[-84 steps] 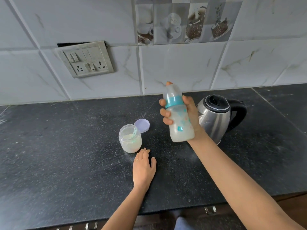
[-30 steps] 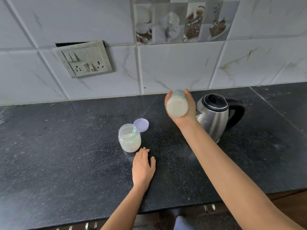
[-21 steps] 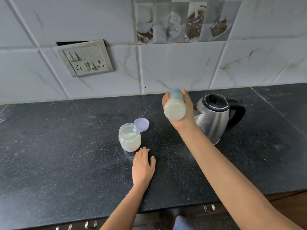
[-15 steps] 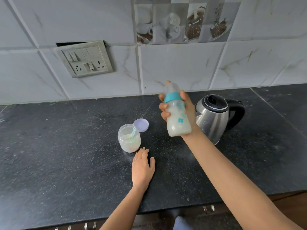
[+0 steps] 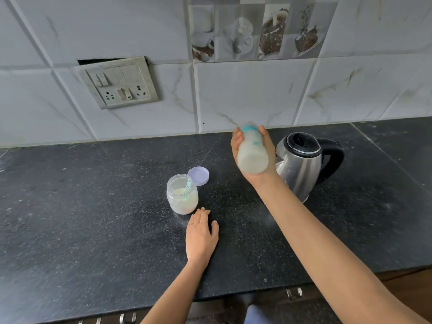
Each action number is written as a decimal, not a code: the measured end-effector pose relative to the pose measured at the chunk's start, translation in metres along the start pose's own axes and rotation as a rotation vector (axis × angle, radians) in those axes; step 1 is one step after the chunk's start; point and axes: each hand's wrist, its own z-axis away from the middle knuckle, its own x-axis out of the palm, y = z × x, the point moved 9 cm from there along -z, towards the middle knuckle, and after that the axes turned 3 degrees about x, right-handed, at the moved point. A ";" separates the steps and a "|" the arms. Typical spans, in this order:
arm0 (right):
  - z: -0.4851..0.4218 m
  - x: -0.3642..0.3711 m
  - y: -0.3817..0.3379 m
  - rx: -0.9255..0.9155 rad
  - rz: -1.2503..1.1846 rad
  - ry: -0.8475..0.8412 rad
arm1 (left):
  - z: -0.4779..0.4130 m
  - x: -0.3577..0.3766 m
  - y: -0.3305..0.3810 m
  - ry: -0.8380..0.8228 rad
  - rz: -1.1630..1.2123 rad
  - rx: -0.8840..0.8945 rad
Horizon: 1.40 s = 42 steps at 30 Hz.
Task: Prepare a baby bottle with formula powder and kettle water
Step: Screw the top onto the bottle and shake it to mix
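My right hand (image 5: 261, 169) grips a baby bottle (image 5: 252, 153) with a teal collar and milky liquid, held in the air and tipped so its base faces me; it is motion-blurred. My left hand (image 5: 201, 235) rests flat on the black counter (image 5: 93, 218), fingers straight, just in front of the open formula jar (image 5: 182, 195). A teal scoop (image 5: 188, 184) stands in the jar's powder. The steel kettle (image 5: 301, 164) with a black lid and handle stands right behind my right hand.
The jar's lilac lid (image 5: 198, 175) lies on the counter behind the jar. A switch and socket panel (image 5: 119, 83) sits on the tiled wall. The counter's front edge runs below my forearms, with drawer handles (image 5: 293, 293) underneath.
The bottle has swung from nearly upright half a second ago to tipped away with its base toward me, part of a repeated shaking motion. My left hand, jar and kettle have stayed put.
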 end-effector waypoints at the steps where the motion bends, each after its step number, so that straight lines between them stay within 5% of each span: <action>1: 0.002 0.003 0.009 0.062 0.054 -0.047 | 0.000 0.000 0.000 0.000 0.002 0.001; 4: 0.009 0.012 0.019 0.084 0.290 -0.112 | 0.000 0.000 -0.001 0.000 0.005 -0.002; 8: 0.002 -0.009 -0.001 -0.131 0.051 0.171 | 0.000 0.000 -0.001 -0.008 0.003 0.001; 13: 0.003 0.023 0.029 0.076 0.410 -0.065 | 0.001 -0.001 0.000 -0.009 0.009 0.008; 19: 0.000 0.011 0.026 0.038 0.002 -0.011 | 0.001 -0.001 0.000 -0.006 0.016 0.013; 23: 0.011 0.021 0.037 0.106 0.398 -0.214 | 0.001 -0.001 0.000 -0.006 0.008 0.014; 27: 0.002 -0.015 0.018 -0.039 0.119 0.141 | 0.001 -0.002 0.001 0.001 0.011 0.023; 33: 0.005 -0.005 0.024 0.028 0.271 0.086 | 0.001 -0.002 0.002 0.003 0.008 0.026; 37: 0.005 -0.027 0.013 -0.051 -0.016 0.194 | 0.001 -0.002 0.002 0.004 0.004 0.023; 42: 0.007 -0.011 0.030 0.142 0.372 -0.012 | 0.001 -0.001 0.002 -0.007 -0.007 0.019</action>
